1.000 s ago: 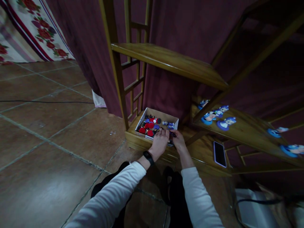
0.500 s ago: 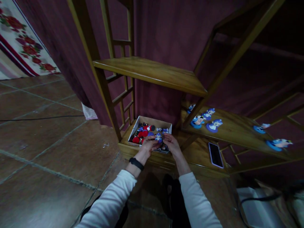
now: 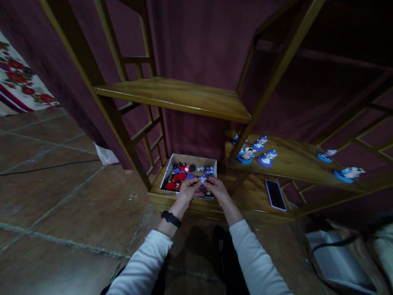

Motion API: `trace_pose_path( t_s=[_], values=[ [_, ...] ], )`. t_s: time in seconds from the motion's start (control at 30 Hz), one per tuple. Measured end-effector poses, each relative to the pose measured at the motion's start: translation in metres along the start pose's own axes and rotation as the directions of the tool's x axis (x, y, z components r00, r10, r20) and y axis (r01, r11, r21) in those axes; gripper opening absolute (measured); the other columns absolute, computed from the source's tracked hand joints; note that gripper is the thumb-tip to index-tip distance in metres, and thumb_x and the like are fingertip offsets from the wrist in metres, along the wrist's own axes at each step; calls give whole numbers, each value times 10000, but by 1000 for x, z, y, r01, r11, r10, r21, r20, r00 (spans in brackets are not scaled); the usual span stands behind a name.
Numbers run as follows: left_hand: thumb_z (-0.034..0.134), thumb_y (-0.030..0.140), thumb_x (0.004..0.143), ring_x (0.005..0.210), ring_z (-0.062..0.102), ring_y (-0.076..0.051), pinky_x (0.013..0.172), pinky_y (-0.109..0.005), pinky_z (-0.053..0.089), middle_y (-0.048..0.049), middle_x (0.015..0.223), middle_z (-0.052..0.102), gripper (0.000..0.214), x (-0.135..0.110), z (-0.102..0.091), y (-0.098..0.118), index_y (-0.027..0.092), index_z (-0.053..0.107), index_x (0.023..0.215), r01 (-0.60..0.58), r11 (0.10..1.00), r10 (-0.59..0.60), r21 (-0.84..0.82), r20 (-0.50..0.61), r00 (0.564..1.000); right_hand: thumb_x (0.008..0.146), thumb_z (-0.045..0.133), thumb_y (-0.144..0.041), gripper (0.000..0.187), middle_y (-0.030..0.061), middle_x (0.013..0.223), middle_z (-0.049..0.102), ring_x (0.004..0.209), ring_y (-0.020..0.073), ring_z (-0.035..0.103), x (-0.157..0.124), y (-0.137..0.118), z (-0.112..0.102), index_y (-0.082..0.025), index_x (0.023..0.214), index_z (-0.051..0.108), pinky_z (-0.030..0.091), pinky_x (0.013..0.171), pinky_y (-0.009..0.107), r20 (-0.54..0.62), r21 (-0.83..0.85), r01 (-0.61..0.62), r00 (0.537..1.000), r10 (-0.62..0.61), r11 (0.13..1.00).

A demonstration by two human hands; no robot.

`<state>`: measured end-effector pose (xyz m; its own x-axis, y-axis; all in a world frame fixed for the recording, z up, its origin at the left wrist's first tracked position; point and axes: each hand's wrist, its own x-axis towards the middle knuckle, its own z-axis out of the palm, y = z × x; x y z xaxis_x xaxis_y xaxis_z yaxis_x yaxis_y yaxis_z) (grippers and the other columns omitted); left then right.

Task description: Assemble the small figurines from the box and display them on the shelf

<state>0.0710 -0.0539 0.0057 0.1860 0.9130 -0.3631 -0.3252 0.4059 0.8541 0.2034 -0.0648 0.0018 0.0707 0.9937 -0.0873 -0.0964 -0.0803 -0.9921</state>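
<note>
Between my two hands is a small purple-haired figurine [image 3: 202, 179], held above the front edge of a cardboard box [image 3: 201, 158]. My left hand [image 3: 188, 191] has its fingers closed on the figurine's left side. From the other side, my right hand [image 3: 217, 188] grips it with thumb and fingers. Inside the box lie several figurines, among them a red one [image 3: 179, 176] and white-and-purple ones [image 3: 209, 170] at the back right. The box rests on the low wooden shelf, and part of its front is hidden by my hands.
On the raised shelf [image 3: 294, 159] to the right stand several figurines, such as a purple one [image 3: 267, 158] and a blue-based one [image 3: 349, 174]. A phone [image 3: 275, 194] lies on the lower board. An upper shelf [image 3: 175, 96] overhangs the box. A white bag [image 3: 334, 258] sits at lower right.
My right hand has closed in on the figurine, which both hands now hold. The view has shifted, so the shelves sit further left in the frame.
</note>
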Motion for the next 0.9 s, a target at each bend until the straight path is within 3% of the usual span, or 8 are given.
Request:
trace_pose_path(
  t_s=[0.17,0.47,0.6,0.73,0.9],
  values=[
    [760,160,607,592,642,-146,599,-308,561,-31,679,669,210,3,-1,-6,110,636,768,-38,999,36,-37,-39,999,601,679,-349,190,-7,691,669,674,160,597,8,12,-3,-194,710,678,455,677,291,7,-106,62,998,-61,992],
    [662,60,695,572,633,-122,624,-295,576,-33,653,658,71,6,-3,-19,109,634,739,42,993,-55,-114,-111,992,613,646,-313,95,-27,566,616,565,145,543,8,28,3,-220,604,658,409,579,258,-127,-383,54,986,-110,922],
    [637,60,723,562,648,-130,634,-297,573,-17,635,652,106,4,-1,-15,126,603,798,62,988,-76,-143,-99,992,620,625,-327,131,-15,633,644,624,161,569,7,25,5,-219,672,677,426,604,272,-138,-258,45,987,-83,965],
    [623,86,747,616,674,-165,643,-306,568,-51,694,678,163,-2,-1,-4,131,575,896,97,989,-100,-112,-25,995,600,623,-347,210,-5,652,643,588,146,556,4,18,3,-198,736,682,427,574,267,-170,-50,-36,985,26,998],
    [568,98,795,628,673,-151,662,-299,565,-60,713,683,118,-3,-5,2,130,579,908,115,981,-117,-156,1,993,586,642,-335,203,-12,619,625,549,119,527,-1,5,6,-186,721,670,402,530,233,-142,31,-39,989,43,999]
  ],
)
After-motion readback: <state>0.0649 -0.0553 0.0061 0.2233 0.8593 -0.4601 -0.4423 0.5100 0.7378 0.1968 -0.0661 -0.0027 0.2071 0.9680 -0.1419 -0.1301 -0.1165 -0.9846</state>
